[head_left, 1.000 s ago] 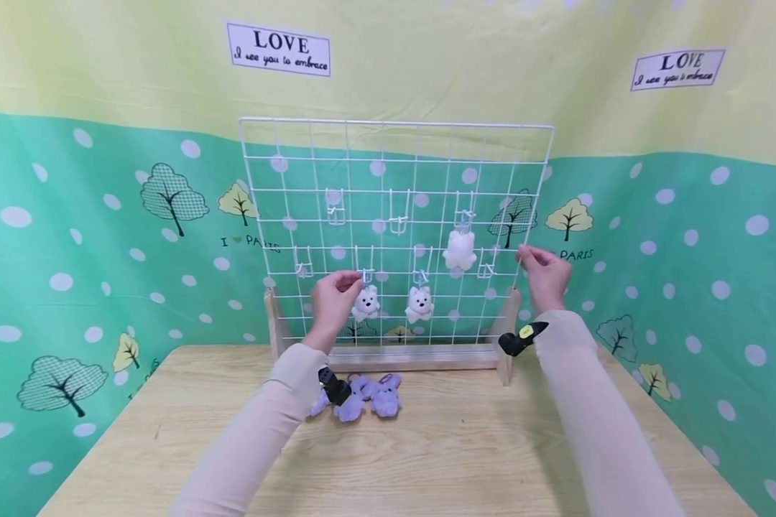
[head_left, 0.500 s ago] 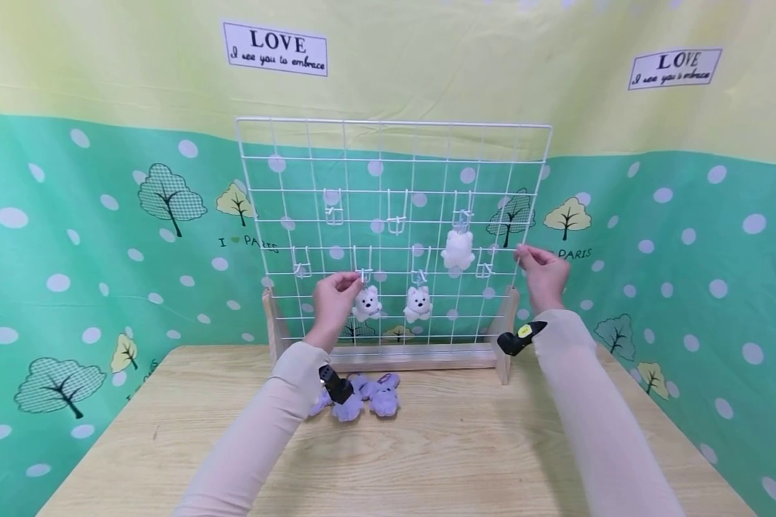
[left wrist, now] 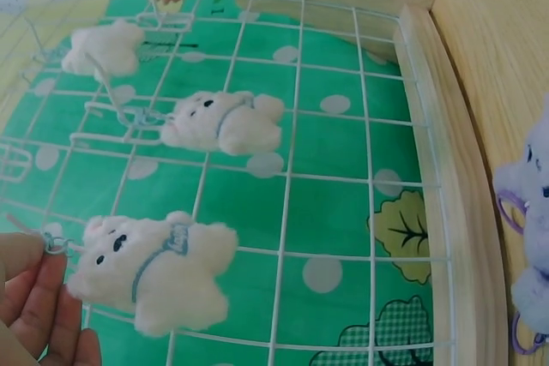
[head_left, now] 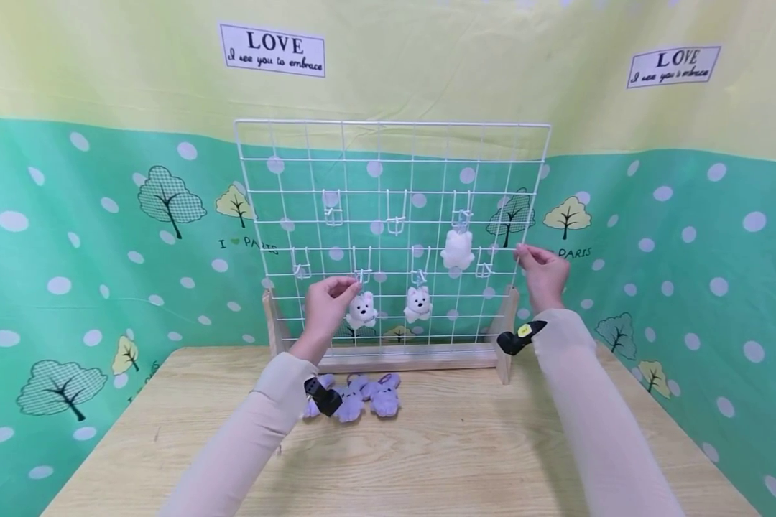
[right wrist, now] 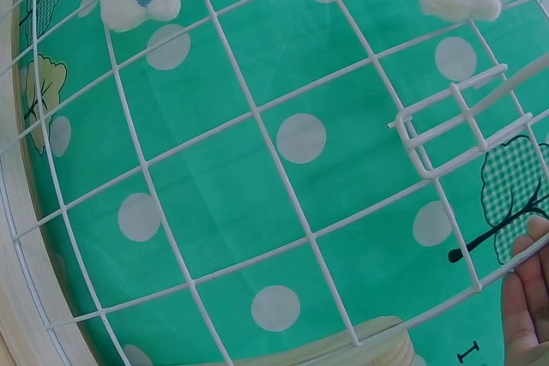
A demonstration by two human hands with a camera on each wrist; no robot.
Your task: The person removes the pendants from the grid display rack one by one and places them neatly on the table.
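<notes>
My left hand (head_left: 326,309) pinches the pale blue loop (left wrist: 54,243) of a white plush bear keychain (left wrist: 154,272) between thumb and fingers. That bear hangs below the fingertips, right at the front of a lower hook (head_left: 362,276). My right hand (head_left: 544,276) grips the right side wire of the white wire grid (head_left: 393,123); only part of it shows in the right wrist view. A second white bear (head_left: 418,304) hangs from the hook to the right, face forward. Higher up, a third white bear (head_left: 458,250) hangs with its back turned out.
The grid stands in a wooden base (head_left: 420,357) on a wooden table (head_left: 453,452). Several purple plush keychains (head_left: 384,398) lie before it, partly behind my left wrist. Bare hooks (head_left: 396,224) remain on the grid, and a patterned curtain (head_left: 679,215) hangs close behind.
My left hand has shifted slightly left and down, and the pinched bear has swung down and left with it. My right hand keeps its place at the grid's edge.
</notes>
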